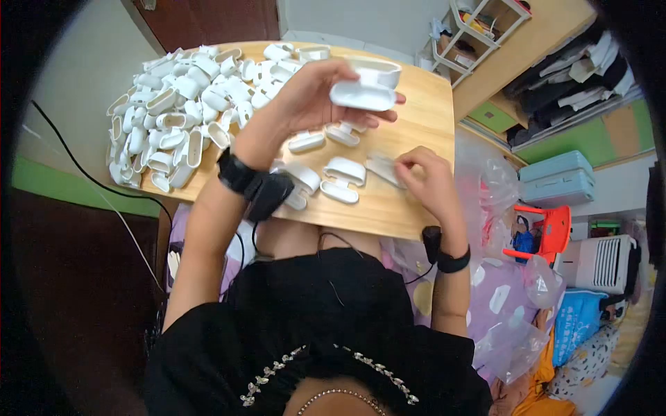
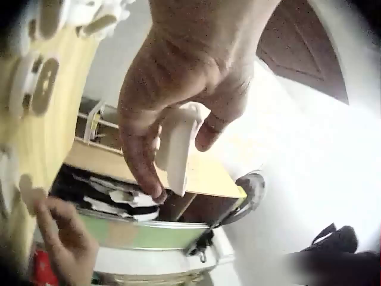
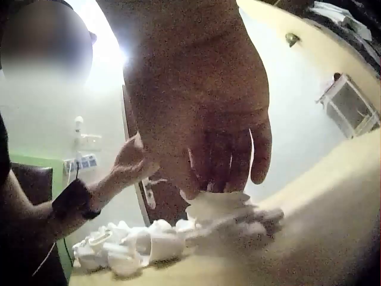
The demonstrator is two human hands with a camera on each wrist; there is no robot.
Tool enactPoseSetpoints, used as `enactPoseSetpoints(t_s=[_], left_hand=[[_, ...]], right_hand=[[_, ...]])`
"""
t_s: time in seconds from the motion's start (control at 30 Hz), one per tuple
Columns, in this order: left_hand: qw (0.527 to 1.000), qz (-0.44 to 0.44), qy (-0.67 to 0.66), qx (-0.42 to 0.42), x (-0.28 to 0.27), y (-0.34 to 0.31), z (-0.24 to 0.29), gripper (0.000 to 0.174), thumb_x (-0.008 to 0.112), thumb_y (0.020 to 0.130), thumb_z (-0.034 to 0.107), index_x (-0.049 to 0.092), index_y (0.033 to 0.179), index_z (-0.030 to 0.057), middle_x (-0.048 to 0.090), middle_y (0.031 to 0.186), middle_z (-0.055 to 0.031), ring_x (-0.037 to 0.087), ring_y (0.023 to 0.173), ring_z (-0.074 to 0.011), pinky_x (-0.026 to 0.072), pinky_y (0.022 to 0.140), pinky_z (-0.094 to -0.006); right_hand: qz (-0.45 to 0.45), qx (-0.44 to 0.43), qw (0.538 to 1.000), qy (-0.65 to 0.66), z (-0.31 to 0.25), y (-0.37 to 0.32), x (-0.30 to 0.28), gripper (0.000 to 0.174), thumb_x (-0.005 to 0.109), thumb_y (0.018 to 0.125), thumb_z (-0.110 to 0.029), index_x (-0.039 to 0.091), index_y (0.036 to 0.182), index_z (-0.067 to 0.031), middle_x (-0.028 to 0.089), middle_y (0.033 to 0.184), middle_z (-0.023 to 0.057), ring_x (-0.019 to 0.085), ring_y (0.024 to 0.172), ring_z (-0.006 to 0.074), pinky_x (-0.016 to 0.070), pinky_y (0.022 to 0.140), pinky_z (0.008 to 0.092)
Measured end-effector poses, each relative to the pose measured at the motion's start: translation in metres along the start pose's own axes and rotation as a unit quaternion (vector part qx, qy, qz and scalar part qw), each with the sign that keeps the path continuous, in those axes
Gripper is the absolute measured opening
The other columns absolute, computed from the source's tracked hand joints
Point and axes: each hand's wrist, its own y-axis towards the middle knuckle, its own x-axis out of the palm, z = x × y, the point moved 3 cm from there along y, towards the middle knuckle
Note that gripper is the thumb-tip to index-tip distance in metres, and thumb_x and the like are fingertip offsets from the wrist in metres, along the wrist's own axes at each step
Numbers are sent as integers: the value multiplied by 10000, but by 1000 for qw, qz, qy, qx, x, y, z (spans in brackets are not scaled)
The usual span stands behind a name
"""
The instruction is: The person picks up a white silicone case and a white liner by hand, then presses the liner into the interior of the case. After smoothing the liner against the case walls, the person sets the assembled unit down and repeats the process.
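Case [image 1: 364,96] gripped in the left hand [image 1: 312,93] could fall onto the desk [image 1: 427,104] if the hold loosens, while the right hand [image 1: 430,184] pinches a blurred pale piece [image 1: 383,169].

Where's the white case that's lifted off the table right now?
In the head view, the white case is in the left hand, raised over the table, to the right of the big pile of white cases.

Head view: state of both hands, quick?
Left hand: closed round a white case, held up.
Right hand: closed, pinching a pale piece, too blurred to identify.
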Motion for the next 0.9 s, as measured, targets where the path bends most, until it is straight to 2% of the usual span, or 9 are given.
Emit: enactPoseSetpoints(t_s=[0.03, 0.07, 0.17, 0.27, 0.37, 0.4, 0.47, 0.73, 0.9], left_hand=[[996, -35, -84, 0, -2, -4, 0, 590, 460, 779, 186, 401, 1275, -127, 483, 1297, -310, 628, 1015, -370, 543, 851, -390], [995, -4, -94, 39, -3, -4, -2, 608, 470, 724, 142, 409, 1254, -149, 446, 1325, -322, 615, 1036, -381, 520, 909, -428], [979, 77, -177, 60, 27, -11, 9, 528, 469, 837, 189, 426, 1224, -167, 500, 1267, -295, 558, 1130, -370, 481, 967, -450], [974, 116, -170, 99, 46, -11, 21, 483, 484, 915, 241, 455, 1214, -138, 537, 1223, -265, 538, 1156, -375, 465, 986, -455], [945, 78, -280, 151, 62, -14, 38, 422, 511, 938, 260, 505, 1179, -87, 568, 1178, -233, 555, 1134, -376, 483, 957, -457], [942, 80, -276, 174, 66, -15, 44, 354, 516, 939, 272, 550, 1135, -20, 598, 1122, -205, 576, 1106, -371, 506, 916, -457], [940, 58, -270, 201, 65, -19, 54, 324, 515, 943, 286, 565, 1106, 11, 610, 1100, -192, 585, 1094, -365, 517, 895, -456], [926, 163, -172, 294, 63, -24, 60, 375, 467, 975, 399, 588, 1083, 60, 621, 1100, -194, 588, 1082, -366, 524, 879, -472], [929, 184, -142, 287, 57, -18, 59, 413, 447, 977, 431, 579, 1107, 62, 619, 1107, -206, 599, 1064, -353, 528, 885, -453]], right_hand=[[37, -1, 999, -3, -9, 4, -14, 71, 672, 775, -55, 669, 819, 1, 643, 795, 141, 634, 727, 266, 506, 692, 326], [75, -2, 997, -5, -20, 10, -27, 68, 677, 772, -44, 670, 819, 6, 647, 794, 139, 634, 721, 260, 505, 692, 319], [175, -61, 982, 27, -71, 28, -62, 71, 682, 768, -19, 659, 824, 17, 646, 792, 122, 623, 716, 254, 504, 692, 317], [351, -225, 904, -92, -126, 42, -67, 151, 716, 729, -12, 675, 875, -12, 645, 837, 94, 622, 784, 245, 509, 720, 340], [339, -354, 852, -184, -151, 49, -49, 215, 699, 718, -45, 684, 932, -34, 646, 918, 85, 619, 882, 237, 499, 788, 370], [324, -383, 839, -208, -156, 52, -43, 232, 691, 717, -60, 687, 948, -39, 646, 944, 83, 617, 911, 234, 494, 811, 379], [266, -399, 841, -248, -158, 62, -29, 256, 664, 722, -102, 689, 970, -44, 645, 993, 83, 610, 958, 228, 481, 856, 398], [271, -386, 841, -266, -153, 84, -12, 238, 624, 746, -133, 677, 963, -51, 643, 998, 69, 620, 958, 222, 448, 930, 445], [220, -362, 879, -218, -147, 88, -13, 220, 624, 763, -138, 673, 963, -60, 639, 986, 61, 623, 965, 222, 416, 976, 479]])
